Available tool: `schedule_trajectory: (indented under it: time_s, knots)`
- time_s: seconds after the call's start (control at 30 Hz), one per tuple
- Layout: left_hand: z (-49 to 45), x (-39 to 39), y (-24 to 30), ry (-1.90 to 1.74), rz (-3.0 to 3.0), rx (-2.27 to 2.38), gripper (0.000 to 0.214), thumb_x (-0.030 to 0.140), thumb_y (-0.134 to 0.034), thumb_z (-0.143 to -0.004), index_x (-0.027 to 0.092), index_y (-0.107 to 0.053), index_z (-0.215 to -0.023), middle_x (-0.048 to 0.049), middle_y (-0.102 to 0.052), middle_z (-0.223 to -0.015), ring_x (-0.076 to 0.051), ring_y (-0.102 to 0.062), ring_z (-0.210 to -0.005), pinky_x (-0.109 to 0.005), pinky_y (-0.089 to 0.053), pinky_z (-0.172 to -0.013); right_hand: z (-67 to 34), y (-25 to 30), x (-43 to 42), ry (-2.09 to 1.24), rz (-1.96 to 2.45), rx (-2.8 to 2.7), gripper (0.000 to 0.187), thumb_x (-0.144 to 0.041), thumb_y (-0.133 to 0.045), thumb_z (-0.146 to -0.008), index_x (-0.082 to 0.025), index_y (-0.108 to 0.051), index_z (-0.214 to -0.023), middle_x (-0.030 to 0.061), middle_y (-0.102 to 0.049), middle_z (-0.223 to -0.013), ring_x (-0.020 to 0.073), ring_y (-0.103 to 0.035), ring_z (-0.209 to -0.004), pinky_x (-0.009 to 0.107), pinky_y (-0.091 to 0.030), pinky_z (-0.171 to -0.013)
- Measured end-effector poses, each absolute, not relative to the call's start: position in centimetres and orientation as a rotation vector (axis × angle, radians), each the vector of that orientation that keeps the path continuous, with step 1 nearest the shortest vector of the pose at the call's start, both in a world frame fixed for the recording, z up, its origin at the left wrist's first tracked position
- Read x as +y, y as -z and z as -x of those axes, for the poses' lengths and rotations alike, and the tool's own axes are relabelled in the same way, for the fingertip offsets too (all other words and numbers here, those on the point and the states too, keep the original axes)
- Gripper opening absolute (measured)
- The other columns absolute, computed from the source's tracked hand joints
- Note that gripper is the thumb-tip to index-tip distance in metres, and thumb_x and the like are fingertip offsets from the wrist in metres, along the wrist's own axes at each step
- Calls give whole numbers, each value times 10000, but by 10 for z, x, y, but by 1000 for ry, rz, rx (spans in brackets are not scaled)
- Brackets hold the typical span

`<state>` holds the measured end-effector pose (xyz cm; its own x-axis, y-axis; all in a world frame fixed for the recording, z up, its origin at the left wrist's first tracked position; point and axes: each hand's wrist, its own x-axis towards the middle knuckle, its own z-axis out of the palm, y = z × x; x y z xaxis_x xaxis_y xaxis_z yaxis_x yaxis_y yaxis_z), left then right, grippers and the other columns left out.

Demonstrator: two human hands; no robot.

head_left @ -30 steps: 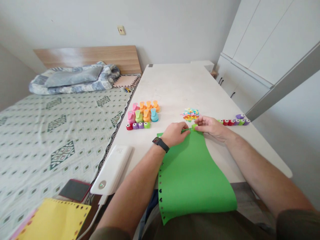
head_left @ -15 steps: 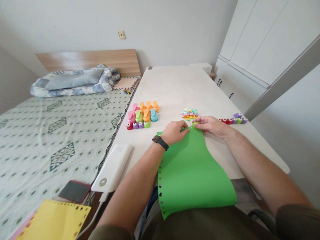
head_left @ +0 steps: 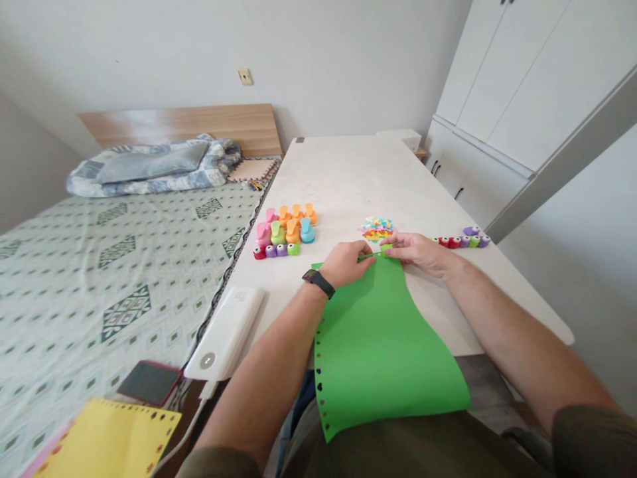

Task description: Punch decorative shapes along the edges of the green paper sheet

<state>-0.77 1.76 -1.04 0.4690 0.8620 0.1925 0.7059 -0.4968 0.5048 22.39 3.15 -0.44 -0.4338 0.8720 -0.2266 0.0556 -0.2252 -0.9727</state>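
Note:
A sheet of green paper (head_left: 383, 338) hangs over the near table edge toward my lap, with small shaped holes down its left side. My left hand (head_left: 348, 262), with a black band on the wrist, pinches the sheet's far edge. In my right hand (head_left: 415, 253) a small lime-green craft punch (head_left: 386, 249) is gripped between thumb and fingers, set at that same far edge. Just beyond the hands lies a heap of colourful paper cutouts (head_left: 377, 228).
On the white table (head_left: 348, 172), larger craft punches (head_left: 292, 231) and a row of small ones stand at left; more small punches (head_left: 465, 240) sit at right. A white power bank (head_left: 226, 332) with a cable, a dark phone (head_left: 149, 382) and punched yellow paper (head_left: 107, 438) are near left, beside the bed (head_left: 99, 285).
The view has shifted slightly. Both hands stay at the paper's far edge, with the lime-green craft punch still in my right hand.

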Motion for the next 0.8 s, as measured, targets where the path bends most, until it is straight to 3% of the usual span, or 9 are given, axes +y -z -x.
schedule_trajectory:
  time_s: [0.2, 0.5, 0.8]
  knots:
    - [8, 18, 11, -621, -2363, 1310, 223, 367, -592, -922, 193, -712, -994, -46, -768, -936, -188, -692, -819, -277, -494, -715, -223, 5, 33, -1719, 1154, -1456, 419, -412, -939, -626, -190, -763, -934, 60, -772, -857, 192, -691, -701, 320, -555, -650]
    - [7, 19, 11, -626, -2343, 1297, 201, 350, -597, -916, 196, -715, -969, -39, -765, -923, -182, -680, -788, -274, -472, -687, -223, 10, 35, -1718, 1193, -1415, 442, -336, -939, -652, -170, -729, -1003, 35, -750, -870, 133, -668, -723, 232, -518, -633]
    - [6, 18, 11, -626, -2322, 1288, 202, 351, -603, -919, 197, -718, -982, -41, -765, -921, -178, -677, -778, -269, -467, -678, -222, 10, 34, -1681, 1202, -1434, 433, -321, -939, -634, -170, -733, -983, 40, -748, -876, 152, -675, -756, 273, -538, -700]
